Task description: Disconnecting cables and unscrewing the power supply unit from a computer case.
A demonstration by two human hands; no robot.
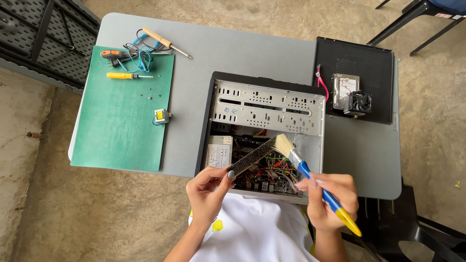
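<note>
My left hand (208, 190) pinches the near end of a long dark memory module (252, 156), held slanted above the open computer case (267, 104). My right hand (330, 199) grips a paintbrush (310, 175) with a blue and yellow handle. Its pale bristles touch the far end of the module. Below both lie the case's circuit board and tangled coloured wires (272, 172).
A green cutting mat (124, 121) on the grey table (242, 43) carries a yellow screwdriver (127, 75), an orange-handled tool (116, 53), a small transformer (161, 116) and a soldering iron (165, 42). The black side panel (378, 104) at right bears a hard drive (345, 90) and fan (361, 102). Black chairs stand around.
</note>
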